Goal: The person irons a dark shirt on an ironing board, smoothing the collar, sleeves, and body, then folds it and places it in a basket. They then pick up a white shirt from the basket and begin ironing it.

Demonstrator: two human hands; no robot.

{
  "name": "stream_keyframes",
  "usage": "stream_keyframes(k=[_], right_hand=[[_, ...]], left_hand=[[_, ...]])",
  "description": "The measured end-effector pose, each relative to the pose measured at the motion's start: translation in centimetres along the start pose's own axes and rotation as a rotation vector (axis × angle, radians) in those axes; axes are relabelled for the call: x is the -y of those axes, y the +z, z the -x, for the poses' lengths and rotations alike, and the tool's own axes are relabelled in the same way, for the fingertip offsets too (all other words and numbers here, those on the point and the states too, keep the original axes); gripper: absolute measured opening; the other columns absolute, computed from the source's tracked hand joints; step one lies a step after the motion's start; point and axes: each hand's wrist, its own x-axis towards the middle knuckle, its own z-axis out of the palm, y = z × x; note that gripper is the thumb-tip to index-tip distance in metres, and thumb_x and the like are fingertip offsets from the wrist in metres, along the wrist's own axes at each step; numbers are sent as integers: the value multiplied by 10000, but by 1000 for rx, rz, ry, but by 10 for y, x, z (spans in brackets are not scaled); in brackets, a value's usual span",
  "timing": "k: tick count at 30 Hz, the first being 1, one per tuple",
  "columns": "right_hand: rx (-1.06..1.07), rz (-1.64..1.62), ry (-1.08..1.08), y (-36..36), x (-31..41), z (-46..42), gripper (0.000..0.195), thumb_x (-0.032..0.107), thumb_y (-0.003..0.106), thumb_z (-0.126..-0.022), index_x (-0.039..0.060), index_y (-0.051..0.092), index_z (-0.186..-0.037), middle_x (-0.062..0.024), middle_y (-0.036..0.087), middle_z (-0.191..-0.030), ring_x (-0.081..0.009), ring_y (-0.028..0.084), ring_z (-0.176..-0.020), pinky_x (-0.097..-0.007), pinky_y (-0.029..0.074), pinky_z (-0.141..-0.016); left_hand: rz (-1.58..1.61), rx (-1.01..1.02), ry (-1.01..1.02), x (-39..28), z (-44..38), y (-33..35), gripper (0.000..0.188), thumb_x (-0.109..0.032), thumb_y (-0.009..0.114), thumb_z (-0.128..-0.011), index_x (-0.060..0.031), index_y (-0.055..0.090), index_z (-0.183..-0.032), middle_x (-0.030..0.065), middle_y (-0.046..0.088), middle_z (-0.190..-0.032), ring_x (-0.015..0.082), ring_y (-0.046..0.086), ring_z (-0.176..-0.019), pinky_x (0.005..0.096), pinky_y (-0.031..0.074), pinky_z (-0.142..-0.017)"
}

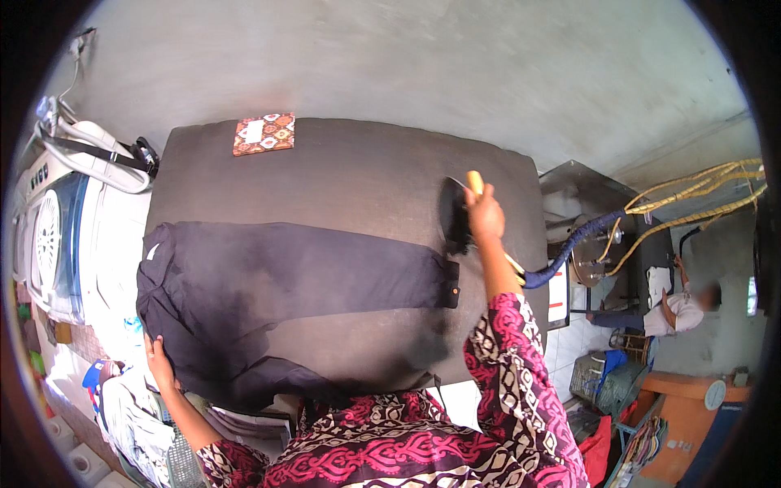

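Note:
A dark garment (293,268) with one sleeve stretched to the right lies on a padded, dark-covered ironing table (366,177). My left hand (161,366) is at the garment's near left edge, its fingers partly hidden by the cloth. Beyond the cuff, my right hand (486,213) grips the yellow handle of a steam iron (454,210), which is blurred and seems tilted. A blue-wrapped hose (561,253) runs off to the right from beside my right forearm. Hazy steam hangs over parts of the cloth.
A patterned book (265,134) lies at the table's far edge by the wall. Washing machines (52,238) stand at left, with a laundry basket (186,451) at lower left. Right of the table are a metal tank (589,250) with hoses, baskets (604,378) and another person (677,314).

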Motion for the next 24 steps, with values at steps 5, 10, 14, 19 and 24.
stream_keyframes(k=[5, 10, 14, 19, 24], right_hand=[[-155, 197, 63, -13, -73, -13, 488, 512, 514, -954, 73, 444, -1157, -241, 624, -1068, -421, 643, -920, -513, 526, -743], [-304, -211, -320, -31, -37, 54, 348, 356, 571, -950, 49, 543, -1112, -237, 600, -1128, -412, 578, -1007, -470, 458, -884], [773, -777, 157, -6, -57, 138, 642, 618, 445, -951, 9, 629, -1031, -119, 673, -783, -210, 651, -646, -334, 517, -602], [771, -685, 270, 13, -33, 196, 649, 636, 536, -893, -3, 642, -933, -139, 684, -791, -206, 665, -672, -332, 509, -605], [503, -260, 76, -2, -6, 209, 442, 469, 639, -879, 34, 606, -948, -206, 690, -972, -389, 668, -922, -474, 517, -789]], left_hand=[[174, 378, 229, -152, 163, 106, 551, -134, 544, -923, 22, 412, -1434, 148, 471, -1423, 223, 479, -1270, 335, 332, -1095], [-94, 1149, 459, -185, 269, 228, 500, -175, 617, -946, -5, 472, -1393, 154, 540, -1364, 223, 551, -1198, 341, 404, -1038], [-364, 1507, 699, -170, 236, 257, 331, -201, 596, -959, -25, 622, -1239, 135, 619, -1264, 227, 600, -1143, 338, 460, -989], [-575, 231, 879, -108, 101, 290, 407, -150, 588, -916, -29, 521, -1299, 180, 550, -1283, 362, 511, -1200, 445, 434, -998], [-809, 320, 678, -80, 76, 301, 425, -216, 681, -861, -128, 549, -1255, 164, 591, -1180, 354, 539, -1149, 477, 446, -955]])
